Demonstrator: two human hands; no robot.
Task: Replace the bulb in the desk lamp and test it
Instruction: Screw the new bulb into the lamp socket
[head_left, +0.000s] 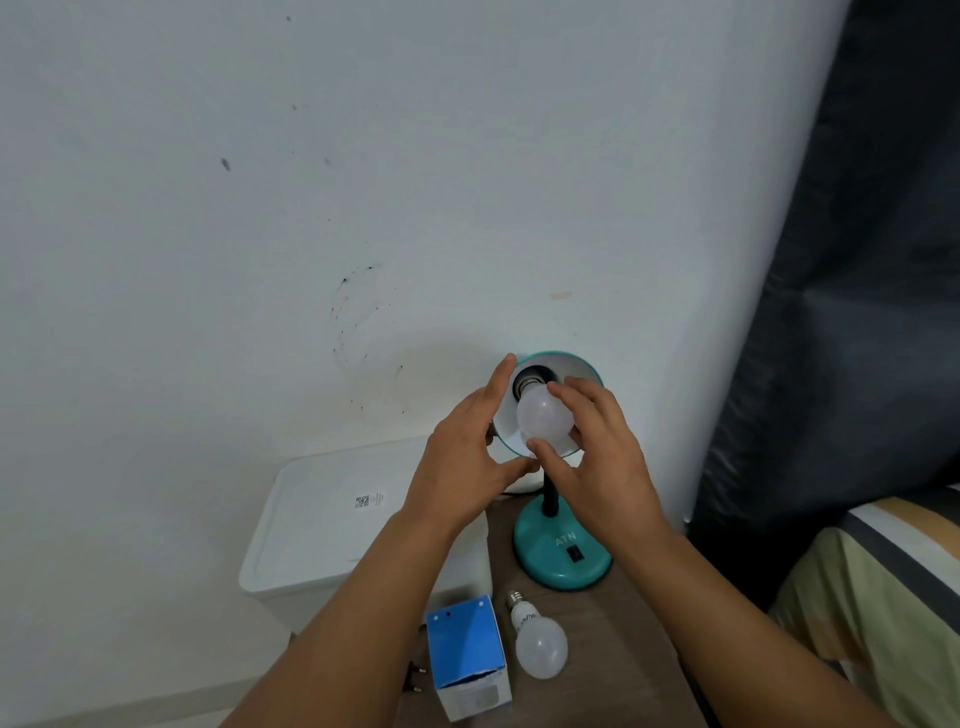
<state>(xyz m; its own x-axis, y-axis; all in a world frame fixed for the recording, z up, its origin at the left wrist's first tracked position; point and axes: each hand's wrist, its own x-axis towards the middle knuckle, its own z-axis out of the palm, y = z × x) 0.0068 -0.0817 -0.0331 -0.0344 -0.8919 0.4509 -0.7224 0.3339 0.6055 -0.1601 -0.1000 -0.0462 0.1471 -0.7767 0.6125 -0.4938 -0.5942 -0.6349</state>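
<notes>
Blue bulb box and spare bulb low centre. Right hand pinches bulb at teal lamp shade; left hand spread, steadying shade. Advice: align threads squarely, turn gently.

white lidded bin by wall; striped bedding rt; dark curtain

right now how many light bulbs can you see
2. One bulb sits at the teal lamp's socket, held by the right hand. The other bulb lies on the table beside the blue box, which may hide more.
</notes>
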